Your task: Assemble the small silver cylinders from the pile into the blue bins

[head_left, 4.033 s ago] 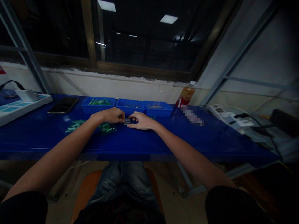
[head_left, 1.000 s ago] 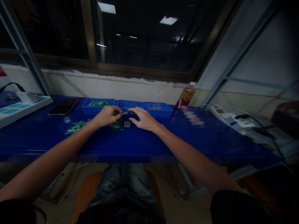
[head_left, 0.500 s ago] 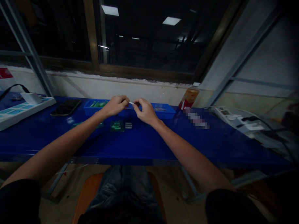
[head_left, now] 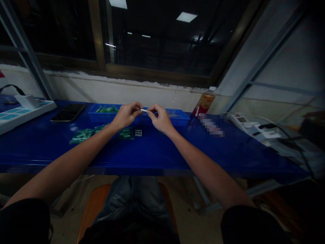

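We saw a dark phone [head_left: 67, 113] lying flat on the blue surface [head_left: 158, 152], near a white power strip [head_left: 8, 122] that carried a white plug [head_left: 27, 101]. Farther right we noticed a bottle of amber liquid [head_left: 206, 101] by the pale wall [head_left: 140, 93], below a dark window [head_left: 160, 47].

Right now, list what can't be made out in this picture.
In the head view:
Small stick: both ends, covered by the left hand and right hand.
Middle blue box: contents, blocked by the hands.
Power strip: near end, cut off by the left edge.
Bottle: label writing, too small.
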### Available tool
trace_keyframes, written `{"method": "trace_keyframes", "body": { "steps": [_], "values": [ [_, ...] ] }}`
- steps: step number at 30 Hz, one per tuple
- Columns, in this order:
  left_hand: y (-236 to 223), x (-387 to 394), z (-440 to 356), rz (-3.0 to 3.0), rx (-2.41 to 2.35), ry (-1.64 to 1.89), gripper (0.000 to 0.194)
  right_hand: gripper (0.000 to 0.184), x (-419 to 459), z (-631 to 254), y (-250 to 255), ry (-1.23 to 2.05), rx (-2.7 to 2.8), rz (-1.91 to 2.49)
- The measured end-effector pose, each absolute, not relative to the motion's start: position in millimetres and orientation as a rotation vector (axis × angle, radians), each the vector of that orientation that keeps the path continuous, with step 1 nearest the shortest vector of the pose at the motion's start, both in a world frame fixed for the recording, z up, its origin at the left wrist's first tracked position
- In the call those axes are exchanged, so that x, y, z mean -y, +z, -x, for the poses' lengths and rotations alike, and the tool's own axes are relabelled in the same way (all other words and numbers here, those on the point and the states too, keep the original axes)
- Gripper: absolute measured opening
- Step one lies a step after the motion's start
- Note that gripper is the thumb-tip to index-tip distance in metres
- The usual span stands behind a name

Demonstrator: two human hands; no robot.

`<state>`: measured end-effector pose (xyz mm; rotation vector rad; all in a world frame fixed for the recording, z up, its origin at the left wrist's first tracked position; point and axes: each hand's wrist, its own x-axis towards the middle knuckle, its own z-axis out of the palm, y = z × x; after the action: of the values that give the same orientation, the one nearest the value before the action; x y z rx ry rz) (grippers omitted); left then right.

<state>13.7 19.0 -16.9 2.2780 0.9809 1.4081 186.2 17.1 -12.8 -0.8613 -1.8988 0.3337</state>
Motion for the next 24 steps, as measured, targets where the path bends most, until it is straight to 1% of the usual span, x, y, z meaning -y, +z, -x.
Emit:
{"method": "trace_keyframes", "body": {
  "steps": [5,7,10,14,16,19,22,24],
  "values": [
    [-16.7,-18.4,-17.3,-2.339,-1.021,1.352,0.016,0.018,-17.6,-189.1,-12.5,0.301,1.909,0.876],
    [-17.1,-18.3,-17.1,-2.333,-1.063,1.349,0.017,0.015,-16.1,-189.7,-13.5,0.234,1.959,0.859],
    [-15.4,-15.7,-16.7,-2.363,-1.149,1.330,0.018,0.019,-13.4,-190.1,-13.8,0.095,2.052,0.815],
    [-10.5,-8.5,-19.1,-2.422,-1.247,1.252,0.023,0.013,-13.8,-189.8,-13.7,-0.029,2.087,0.829],
    [-9.2,-5.9,-20.5,-2.420,-1.267,1.231,0.026,0.015,-16.1,-189.7,-14.9,-0.044,2.072,0.851],
    [-9.9,-5.4,-21.0,-2.446,-1.234,1.248,0.024,0.020,-20.7,-189.8,-18.0,-0.064,2.033,0.887],
    [-11.8,-7.5,-20.2,-2.506,-1.152,1.280,0.029,0.025,-23.8,-190.0,-20.1,-0.079,2.015,0.919],
    [-12.1,-8.2,-20.1,-2.538,-1.138,1.287,0.025,0.028,-23.6,-190.0,-20.2,-0.072,2.020,0.930]
  ]
}}
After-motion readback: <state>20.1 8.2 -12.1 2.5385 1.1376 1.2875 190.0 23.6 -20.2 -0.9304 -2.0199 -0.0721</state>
